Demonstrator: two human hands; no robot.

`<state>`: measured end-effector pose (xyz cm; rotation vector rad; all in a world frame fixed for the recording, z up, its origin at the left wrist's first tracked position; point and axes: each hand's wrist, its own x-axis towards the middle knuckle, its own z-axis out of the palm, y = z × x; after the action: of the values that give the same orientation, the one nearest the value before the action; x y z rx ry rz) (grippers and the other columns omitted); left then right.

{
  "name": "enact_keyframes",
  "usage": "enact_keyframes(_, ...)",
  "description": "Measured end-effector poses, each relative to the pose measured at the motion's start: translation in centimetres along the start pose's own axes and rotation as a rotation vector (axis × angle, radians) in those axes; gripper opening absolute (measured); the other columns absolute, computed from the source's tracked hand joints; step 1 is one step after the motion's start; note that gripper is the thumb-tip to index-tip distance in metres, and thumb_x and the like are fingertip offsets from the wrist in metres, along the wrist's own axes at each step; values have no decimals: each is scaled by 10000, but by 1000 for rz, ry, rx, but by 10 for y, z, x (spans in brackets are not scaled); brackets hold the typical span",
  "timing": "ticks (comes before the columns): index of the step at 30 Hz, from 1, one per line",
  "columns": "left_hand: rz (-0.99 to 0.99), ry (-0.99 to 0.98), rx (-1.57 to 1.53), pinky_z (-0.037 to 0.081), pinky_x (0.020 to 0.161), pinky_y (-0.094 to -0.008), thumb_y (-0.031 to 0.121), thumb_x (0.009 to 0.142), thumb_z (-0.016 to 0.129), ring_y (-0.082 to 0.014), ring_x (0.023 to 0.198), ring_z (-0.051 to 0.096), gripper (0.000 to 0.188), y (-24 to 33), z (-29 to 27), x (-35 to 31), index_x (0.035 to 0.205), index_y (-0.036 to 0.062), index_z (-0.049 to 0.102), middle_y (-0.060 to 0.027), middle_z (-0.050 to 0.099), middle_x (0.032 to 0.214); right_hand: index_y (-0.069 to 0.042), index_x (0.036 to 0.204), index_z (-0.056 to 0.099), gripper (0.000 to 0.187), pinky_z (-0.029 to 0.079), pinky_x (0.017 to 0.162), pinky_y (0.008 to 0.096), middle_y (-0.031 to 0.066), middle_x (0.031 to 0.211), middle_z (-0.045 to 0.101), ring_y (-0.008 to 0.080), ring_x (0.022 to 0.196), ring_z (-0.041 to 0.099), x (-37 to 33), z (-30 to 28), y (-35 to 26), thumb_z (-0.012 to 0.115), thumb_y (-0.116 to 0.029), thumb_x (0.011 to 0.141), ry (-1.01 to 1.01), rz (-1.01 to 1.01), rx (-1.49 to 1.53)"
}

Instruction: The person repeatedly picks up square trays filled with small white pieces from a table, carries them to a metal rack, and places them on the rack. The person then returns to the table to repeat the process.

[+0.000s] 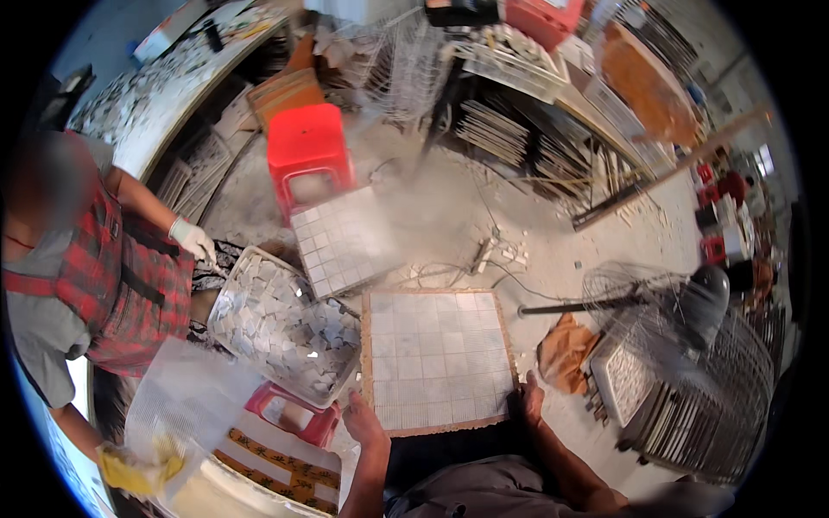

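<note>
A square board (365, 345) with a brown edge lies level in front of me, bearing a sheet of pale square tiles (440, 350) in rows. My left hand (368, 420) grips its near left corner, thumb along the edge. On the near right corner my right hand (533, 399) is closed the same way. The fingers under the board are hidden. Left of the board stands a white plastic basket (321, 400) full of loose pale tile pieces (285, 319). Beyond it, a second tiled sheet (341, 242) leans near a red stool (306, 142).
A co-worker's gloved hand (193, 239) is at the basket; their other hand, in a yellow glove (138, 470), touches translucent mesh (186, 393). To my right are a caged fan (682, 345), brown crumpled material (566, 352) and a white tray (626, 371). Cables (509, 276) cross the floor.
</note>
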<state>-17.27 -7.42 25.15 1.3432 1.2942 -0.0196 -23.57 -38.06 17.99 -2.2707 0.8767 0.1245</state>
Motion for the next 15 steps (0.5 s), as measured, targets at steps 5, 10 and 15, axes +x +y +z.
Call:
enact_keyframes(5,29,-93,50,421,654,-334,360,763,432,-279,712,542,475,-26,-7,-29,870,-96,513,-187,558,809,7,544,481,419,276,411,300,28,465,389,133,423,326,-40,-14,26,462,-350,762,126,459,600)
enact_keyframes(10,180,-243,202,417,596,-357,244,804,387,-303,653,529,316,-91,-15,-33,773,-46,508,-185,548,759,14,575,487,411,284,444,273,20,536,413,110,486,332,-73,-42,63,480,-356,754,209,630,778)
enact_keyframes(15,896,-211,1270,390,577,-403,222,827,317,-350,643,522,334,-95,-4,-89,711,-38,491,-211,536,689,25,634,518,380,322,482,270,24,597,456,110,535,386,-131,-55,139,484,-332,761,401,752,982)
